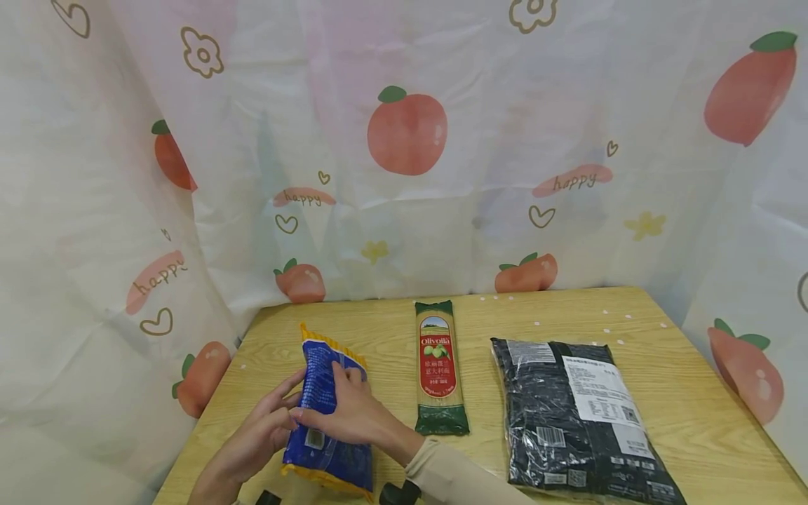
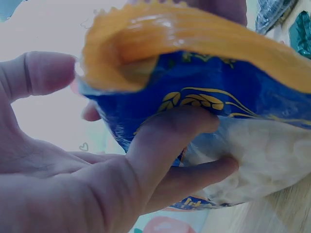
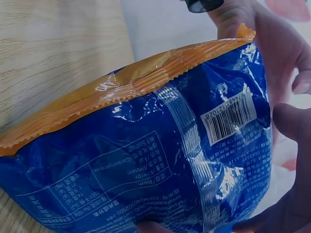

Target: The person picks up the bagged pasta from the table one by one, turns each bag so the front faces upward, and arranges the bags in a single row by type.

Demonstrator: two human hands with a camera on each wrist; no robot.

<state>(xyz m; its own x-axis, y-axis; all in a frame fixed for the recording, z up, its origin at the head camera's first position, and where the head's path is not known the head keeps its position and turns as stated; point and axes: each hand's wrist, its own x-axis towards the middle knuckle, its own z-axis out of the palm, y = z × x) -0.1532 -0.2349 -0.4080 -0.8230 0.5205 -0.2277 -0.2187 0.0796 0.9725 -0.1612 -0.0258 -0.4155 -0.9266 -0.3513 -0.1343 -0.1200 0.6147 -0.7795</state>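
A blue-and-orange bag [image 1: 320, 386] is held, tilted, between two hands at the left of a wood-grain table [image 1: 486, 393]. Its left edge is gripped by the left hand [image 1: 255, 436], whose fingers are laid partly across a clear window [image 2: 262, 155], through which pale contents are seen. The bag is held as well by the right hand [image 1: 362, 415], its fingers pressed to the printed back and its thumb brought to the edge beside the left hand. Whether the bag's lower end is supported by the table cannot be told. Just to the right, a packet of Olivoilà spaghetti [image 1: 438, 414] is laid lengthwise; farther right, a black package [image 1: 536, 393] is marked with white labels. The scene is backed by a fruit-patterned curtain [image 1: 467, 231], and white spots [image 1: 536, 323] are scattered toward the table's far edge.
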